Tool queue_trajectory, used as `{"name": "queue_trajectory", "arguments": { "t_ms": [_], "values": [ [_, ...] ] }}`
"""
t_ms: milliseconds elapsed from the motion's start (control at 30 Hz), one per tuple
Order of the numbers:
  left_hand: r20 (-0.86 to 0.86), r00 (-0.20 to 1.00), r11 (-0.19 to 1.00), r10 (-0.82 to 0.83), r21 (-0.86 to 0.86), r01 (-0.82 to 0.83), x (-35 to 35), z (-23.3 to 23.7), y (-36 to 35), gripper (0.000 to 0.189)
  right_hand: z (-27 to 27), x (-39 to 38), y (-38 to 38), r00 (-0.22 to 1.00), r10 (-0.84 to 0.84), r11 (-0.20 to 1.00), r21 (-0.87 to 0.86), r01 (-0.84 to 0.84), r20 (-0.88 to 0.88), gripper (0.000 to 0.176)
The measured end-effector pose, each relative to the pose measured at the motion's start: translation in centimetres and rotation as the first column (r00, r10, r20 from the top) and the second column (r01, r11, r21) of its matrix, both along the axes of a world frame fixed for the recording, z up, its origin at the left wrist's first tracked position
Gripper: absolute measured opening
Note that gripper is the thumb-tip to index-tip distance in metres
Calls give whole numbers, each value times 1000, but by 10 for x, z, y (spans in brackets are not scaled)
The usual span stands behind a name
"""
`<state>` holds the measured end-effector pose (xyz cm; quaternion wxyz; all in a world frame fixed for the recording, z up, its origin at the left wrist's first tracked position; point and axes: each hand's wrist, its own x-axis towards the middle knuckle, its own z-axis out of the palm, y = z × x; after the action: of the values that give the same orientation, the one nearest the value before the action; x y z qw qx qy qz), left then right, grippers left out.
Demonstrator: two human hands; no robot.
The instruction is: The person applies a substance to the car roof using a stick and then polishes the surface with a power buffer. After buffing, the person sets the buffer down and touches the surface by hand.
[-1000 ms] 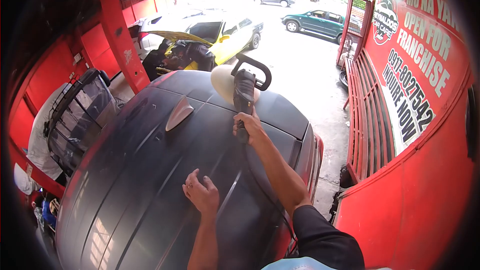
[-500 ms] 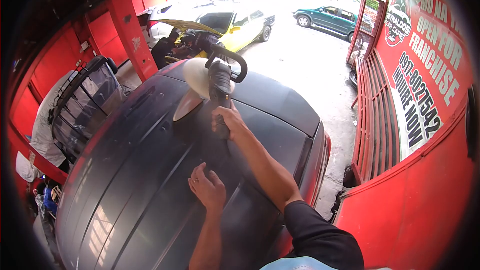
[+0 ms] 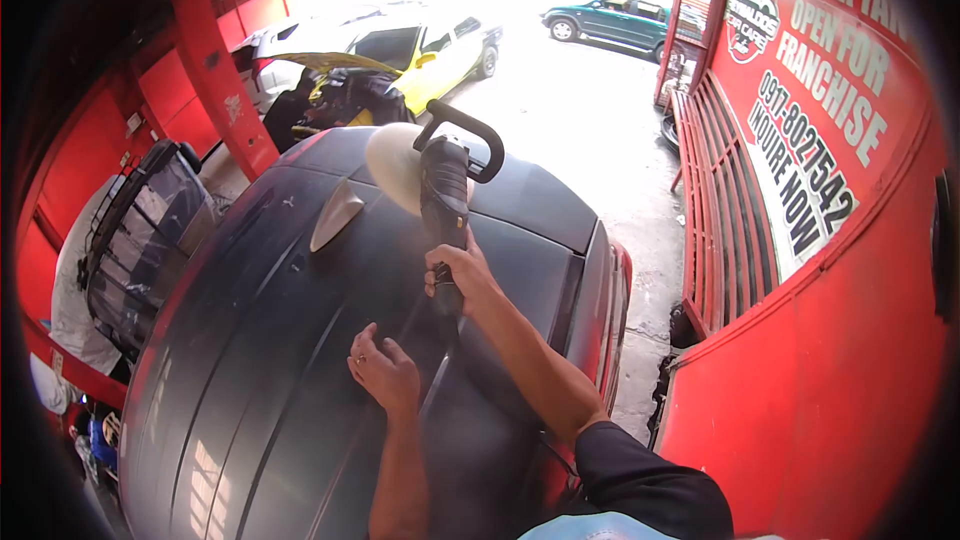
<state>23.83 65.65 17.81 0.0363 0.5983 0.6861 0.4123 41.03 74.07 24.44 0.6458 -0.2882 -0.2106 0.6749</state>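
My right hand (image 3: 460, 275) is wrapped around the handle of a black car polisher (image 3: 445, 190). Its pale round pad (image 3: 393, 168) is tipped on edge at the rear of the dark car roof (image 3: 290, 340), and a black loop handle (image 3: 478, 130) sticks out at the head. Just left of the pad stands a brownish shark-fin antenna (image 3: 337, 215). Lower down, my left hand (image 3: 385, 370) hovers over the roof, fingers loosely bent and apart, nothing in it; a ring shows on one finger.
A red wall with a lettered banner (image 3: 810, 110) and a slatted red bench (image 3: 725, 200) run along the right. Ahead, a person leans near a yellow car (image 3: 425, 65) with its hood raised. A teal SUV (image 3: 615, 22) is parked beyond. A red post (image 3: 215, 60) rises at left.
The view has shifted, so the surroundings slide left. The polisher pad has moved right, away from the fin antenna, which now shows whole. My right hand keeps its hold; my left remains empty.
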Motion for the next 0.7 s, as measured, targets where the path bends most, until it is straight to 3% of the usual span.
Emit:
{"name": "queue_trajectory", "arguments": {
  "t_ms": [100,167,467,700],
  "values": [
    [-7,1000,1000,4,-1,-4,2,0,-1,35,-3,27,-2,999,-47,999,3,47,12,109],
    [-10,1000,1000,6,4,-6,1,1,3,35,-1,40,-2,992,-126,991,-37,126,21,82],
    [-29,999,1000,13,-23,-14,2,3,1,34,-3,98,-9,965,-263,963,-45,264,15,69],
    [-63,998,999,31,-10,-32,0,-2,4,33,-13,116,-36,939,-341,935,-79,345,52,69]
  ]
}}
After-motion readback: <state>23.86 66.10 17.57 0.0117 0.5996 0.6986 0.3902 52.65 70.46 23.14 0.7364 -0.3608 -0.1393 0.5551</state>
